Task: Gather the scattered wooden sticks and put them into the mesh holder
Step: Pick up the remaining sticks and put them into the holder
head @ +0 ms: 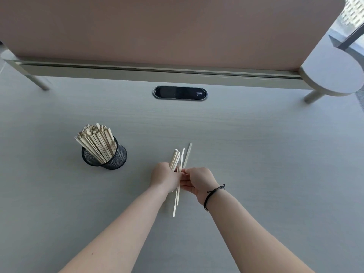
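We have one view only: head-worn wide-angle camera, looking forward and steeply down onto the desk (256, 154). Both forearms enter from the bottom edge, close to the lens. The partition panel (177, 26) fills the top.

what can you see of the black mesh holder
The black mesh holder is a round cup of fine wire mesh with a solid rim, standing upright on the grey table, left of both hands, which do not touch it. A thick bunch of pale wooden sticks fills it, leaning left.
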Demonstrator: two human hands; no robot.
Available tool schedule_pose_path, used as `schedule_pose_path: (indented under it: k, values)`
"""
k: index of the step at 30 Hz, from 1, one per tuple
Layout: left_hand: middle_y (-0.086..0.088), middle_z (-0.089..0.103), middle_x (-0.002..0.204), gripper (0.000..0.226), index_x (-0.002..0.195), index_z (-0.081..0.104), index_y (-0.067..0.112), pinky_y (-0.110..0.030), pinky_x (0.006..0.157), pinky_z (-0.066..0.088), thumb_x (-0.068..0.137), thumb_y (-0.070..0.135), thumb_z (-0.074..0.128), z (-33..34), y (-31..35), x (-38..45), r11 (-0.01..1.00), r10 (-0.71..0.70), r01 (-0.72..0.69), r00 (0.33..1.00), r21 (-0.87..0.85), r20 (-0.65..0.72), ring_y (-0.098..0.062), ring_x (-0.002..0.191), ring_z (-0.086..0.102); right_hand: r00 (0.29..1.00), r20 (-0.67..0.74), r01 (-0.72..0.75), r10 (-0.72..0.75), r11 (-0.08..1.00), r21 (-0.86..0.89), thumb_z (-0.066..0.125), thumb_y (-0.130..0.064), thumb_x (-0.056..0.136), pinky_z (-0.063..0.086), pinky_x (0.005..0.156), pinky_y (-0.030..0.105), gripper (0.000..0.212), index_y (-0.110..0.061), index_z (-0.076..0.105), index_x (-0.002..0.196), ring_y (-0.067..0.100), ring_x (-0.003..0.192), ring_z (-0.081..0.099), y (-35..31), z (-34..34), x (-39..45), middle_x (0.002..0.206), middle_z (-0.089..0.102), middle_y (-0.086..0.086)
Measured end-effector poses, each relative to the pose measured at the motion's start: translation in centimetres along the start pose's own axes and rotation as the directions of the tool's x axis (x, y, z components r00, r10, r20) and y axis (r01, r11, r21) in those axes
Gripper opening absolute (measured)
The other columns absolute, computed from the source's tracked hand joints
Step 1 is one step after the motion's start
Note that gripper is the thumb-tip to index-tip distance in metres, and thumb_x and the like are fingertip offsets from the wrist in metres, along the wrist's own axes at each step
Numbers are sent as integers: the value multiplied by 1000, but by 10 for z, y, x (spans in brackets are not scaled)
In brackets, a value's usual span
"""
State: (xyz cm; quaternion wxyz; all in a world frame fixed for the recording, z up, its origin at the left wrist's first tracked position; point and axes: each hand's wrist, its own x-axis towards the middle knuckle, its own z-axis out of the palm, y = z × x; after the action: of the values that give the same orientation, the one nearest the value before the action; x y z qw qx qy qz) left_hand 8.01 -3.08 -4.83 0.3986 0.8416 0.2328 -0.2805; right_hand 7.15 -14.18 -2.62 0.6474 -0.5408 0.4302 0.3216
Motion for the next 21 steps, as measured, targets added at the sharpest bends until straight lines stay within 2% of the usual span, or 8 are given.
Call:
schedule_pose_path:
  k: [3,6,8,11,13,16,18,21]
  values:
    - [-6,67,69,16,72,65,13,-25,54,42,81,25,72,-4,0,0,999,31,-31,999,-41,10,-27,67,65,998,43,41,-42,999,32,51,-5,94,58,82,36,20,-2,70,86,27,73,61,3,-8,-4,76,64,12]
    - [-1,52,56,25,66,59,13,-26,51,38,87,22,68,-13,-1,-1,986,26,-21,999,-166,23,-20,51,50,985,-50,160,-163,986,-49,62,-10,89,60,77,40,12,-3,68,82,25,65,64,3,-16,-1,73,67,12]
    - [-2,46,59,18,77,62,8,-27,51,35,91,19,65,-19,-3,1,940,14,7,998,-341,60,-19,50,43,945,-135,255,-298,929,-267,69,-21,85,62,72,44,17,-10,65,73,23,59,65,1,-18,5,66,68,7]
    - [-3,56,69,18,85,66,9,-28,55,37,97,18,57,-29,-2,1,887,62,-25,996,-461,66,-19,60,50,875,-148,271,-461,720,-639,73,-36,79,49,55,26,28,-18,60,63,20,63,66,-6,-9,7,64,66,-2]
    - [-3,59,69,21,84,64,12,-29,57,39,101,17,52,-34,0,-2,864,123,-80,991,-497,55,-18,62,53,856,-140,244,-497,628,-739,74,-35,77,41,50,24,29,-12,61,65,21,63,62,-10,1,10,65,64,0]
    - [-3,55,64,18,88,60,12,-28,57,41,102,15,49,-38,-1,-5,807,167,-114,985,-579,39,-17,56,52,850,-159,190,-502,574,-796,67,-23,78,44,54,26,18,-8,60,73,28,67,61,-13,15,15,74,65,6]
    - [-2,46,61,16,90,57,11,-31,57,43,103,14,48,-40,-2,-5,738,161,-95,986,-668,38,-19,52,48,853,-152,174,-500,545,-820,56,-12,82,43,58,28,11,-10,53,72,31,71,59,-15,19,16,76,61,7]
    - [3,37,57,15,90,53,16,-30,51,43,102,25,52,-44,-6,-7,672,115,-48,992,-739,41,-15,47,39,859,-110,160,-500,467,-870,49,-7,83,39,58,28,20,-13,41,66,31,70,52,-17,19,12,69,48,4]
